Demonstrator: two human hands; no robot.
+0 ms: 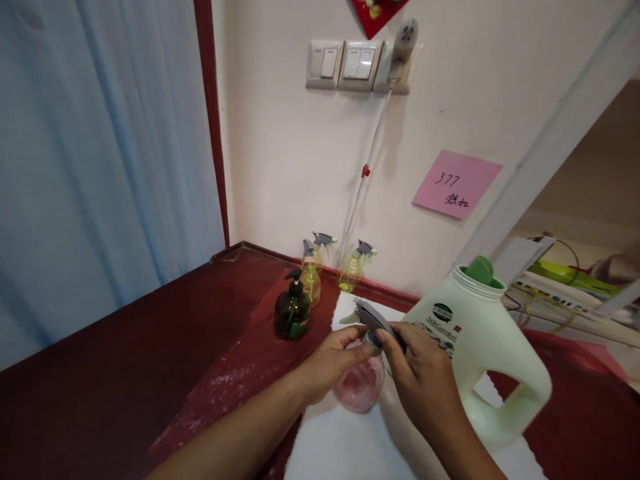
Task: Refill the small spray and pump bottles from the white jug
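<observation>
A small pink spray bottle [359, 387] stands on a white cloth [350, 440]. My left hand [330, 363] is closed round the bottle's neck and shoulder. My right hand [425, 387] pinches the grey trigger head [373, 320] at the collar on top of the bottle. Right beside my right hand stands a large white detergent jug [480, 347] with a green cap, its handle toward me.
A dark green pump bottle [293, 310] and three yellow spray bottles [311, 277] stand at the back by the wall on the dark red table [125, 373]. A white cable hangs from the wall socket [403, 50]. A blue curtain [100, 153] hangs at left.
</observation>
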